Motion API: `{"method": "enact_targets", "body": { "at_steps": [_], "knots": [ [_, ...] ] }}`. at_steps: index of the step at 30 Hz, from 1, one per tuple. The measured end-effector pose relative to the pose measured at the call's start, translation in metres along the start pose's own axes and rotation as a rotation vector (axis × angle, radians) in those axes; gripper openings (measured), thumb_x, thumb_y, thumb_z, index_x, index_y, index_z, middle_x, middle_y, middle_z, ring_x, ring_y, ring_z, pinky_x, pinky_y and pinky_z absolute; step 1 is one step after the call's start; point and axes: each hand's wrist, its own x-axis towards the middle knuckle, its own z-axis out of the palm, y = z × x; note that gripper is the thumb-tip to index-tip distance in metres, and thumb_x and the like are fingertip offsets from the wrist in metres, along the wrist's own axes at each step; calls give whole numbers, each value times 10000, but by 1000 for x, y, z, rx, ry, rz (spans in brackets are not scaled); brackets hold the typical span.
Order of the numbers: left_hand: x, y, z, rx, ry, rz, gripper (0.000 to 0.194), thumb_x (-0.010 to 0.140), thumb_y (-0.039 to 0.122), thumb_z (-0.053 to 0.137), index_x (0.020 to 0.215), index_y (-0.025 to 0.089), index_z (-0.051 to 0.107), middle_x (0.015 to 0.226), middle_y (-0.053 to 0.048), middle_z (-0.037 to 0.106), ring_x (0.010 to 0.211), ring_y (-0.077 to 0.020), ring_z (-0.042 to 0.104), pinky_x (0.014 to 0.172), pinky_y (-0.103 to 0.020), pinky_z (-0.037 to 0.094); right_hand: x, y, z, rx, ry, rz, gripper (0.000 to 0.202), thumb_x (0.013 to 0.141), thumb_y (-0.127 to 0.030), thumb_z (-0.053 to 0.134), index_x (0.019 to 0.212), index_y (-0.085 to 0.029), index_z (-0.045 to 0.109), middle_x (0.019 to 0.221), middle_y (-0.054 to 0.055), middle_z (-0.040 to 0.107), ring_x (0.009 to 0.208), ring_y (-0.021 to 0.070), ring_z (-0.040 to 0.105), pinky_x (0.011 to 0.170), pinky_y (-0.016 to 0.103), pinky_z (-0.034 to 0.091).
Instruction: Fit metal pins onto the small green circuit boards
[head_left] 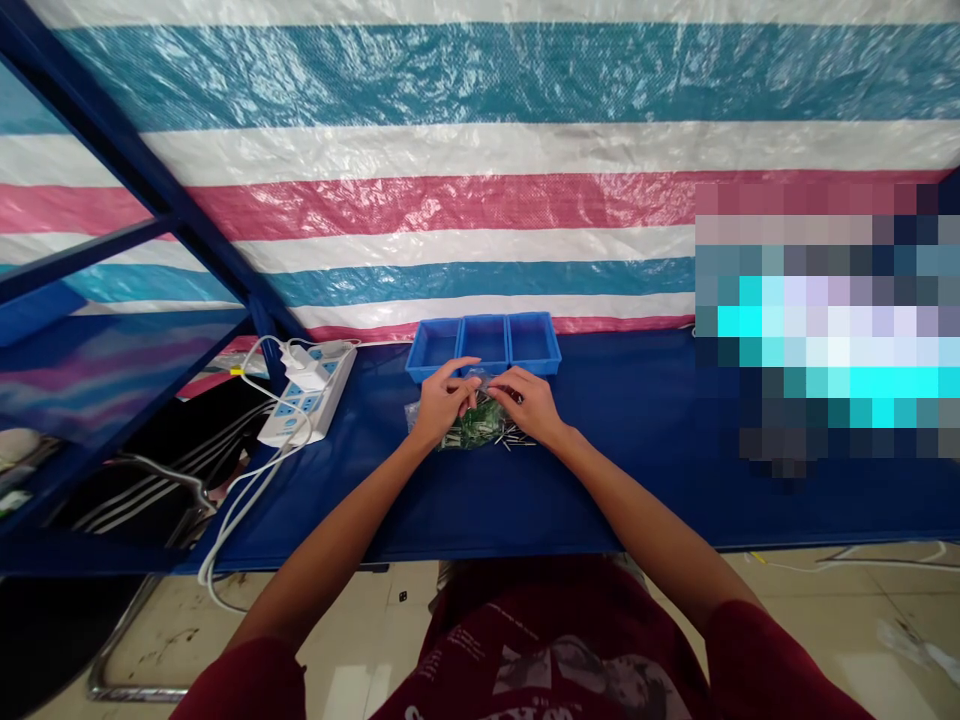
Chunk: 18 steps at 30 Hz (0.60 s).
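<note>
Spill risk, we are judging: a slipping pinch or snagging film could be scattering the loose, slim silvery metal pieces (514,437) over the dark blue table (630,450). Our left hand (446,400) and right hand (529,402) are facing each other, fingertips pinching crinkled clear plastic (478,375) between them, just before the blue three-compartment plastic tray (485,366). Our forearms are slanting inward.

So there's a greenish pile of small bits (474,430), too tiny to make out, lying flat on the blue table (630,430). Skinny silvery pins (514,438) stick out every which way at its right edge, and crinkly clear plastic (412,416) pokes out left.
</note>
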Motion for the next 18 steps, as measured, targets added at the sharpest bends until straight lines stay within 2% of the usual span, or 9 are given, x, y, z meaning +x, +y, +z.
{"method": "enact_targets", "body": {
  "at_steps": [4, 7, 11, 13, 15, 18],
  "knots": [
    [-1, -1, 0, -2, -23, -5, 431, 832, 430, 643, 1167, 160, 623, 466, 49, 575, 308, -78, 425, 352, -196, 351, 0, 0, 0, -15, -22, -16, 294, 966, -408, 473, 890, -209, 675, 839, 58, 651, 711, 159, 582, 667, 282, 478],
    [-1, -1, -1, 43, -8, 45, 421, 866, 472, 590, 1143, 159, 638, 520, 23, 613, 354, -94, 485, 386, -207, 403, 0, 3, 0, -61, -9, 6, 290, 975, -394, 454, 878, -209, 656, 818, 51, 640, 723, 163, 581, 676, 280, 465],
    [0, 3, -5, 239, 28, 184, 322, 838, 470, 624, 907, 169, 716, 730, -42, 712, 594, -153, 632, 534, -241, 499, -1, 7, 0, -114, 64, 50, 294, 983, -384, 433, 863, -203, 632, 804, 50, 635, 745, 171, 582, 697, 283, 450],
    [-1, 6, -8, 351, 6, 254, 271, 825, 434, 649, 814, 175, 727, 787, -52, 730, 699, -175, 655, 615, -255, 514, -1, 8, 0, -122, 70, 69, 294, 978, -396, 437, 855, -208, 626, 802, 48, 637, 739, 173, 583, 694, 282, 448],
    [0, 7, -10, 411, 7, 287, 243, 828, 404, 651, 785, 180, 733, 786, -48, 734, 717, -176, 653, 648, -259, 511, 0, 7, 0, -122, 73, 95, 290, 972, -405, 441, 860, -211, 624, 806, 46, 643, 722, 172, 583, 683, 281, 449],
    [4, 4, -13, 384, 157, 236, 236, 828, 388, 651, 773, 173, 731, 729, -34, 722, 637, -152, 630, 608, -248, 496, 0, 5, -1, -99, 106, 145, 273, 970, -392, 432, 937, -204, 628, 841, 48, 657, 705, 168, 590, 669, 281, 459]
  ]
}}
